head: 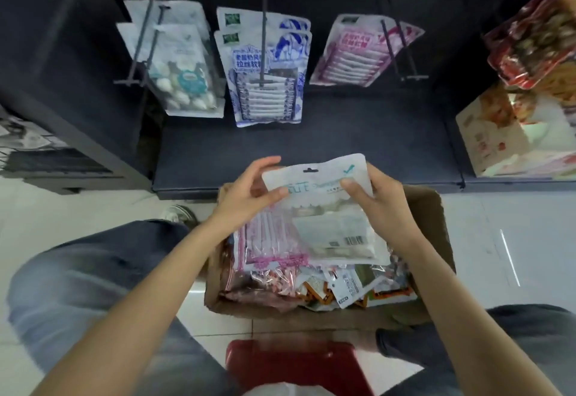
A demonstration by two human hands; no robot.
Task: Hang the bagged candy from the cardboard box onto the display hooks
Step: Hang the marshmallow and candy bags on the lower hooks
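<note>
Left display hook [141, 43]: white candy bags [180, 65] hanging. Middle hook [264, 37]: blue-white bags [265, 84]. Left hand [246, 191] pinches top left edge of white candy bag [330, 208], thumb on front. Bag raised above open cardboard box [433, 218] on floor, box full of packets. Right hand [374, 199] grips bag's right side. Right hook [400, 49]: pink bag [358, 52].

blue hanging bag [265, 68] reads "拉丝软", held white bag [324, 205] barcode unreadable
</note>
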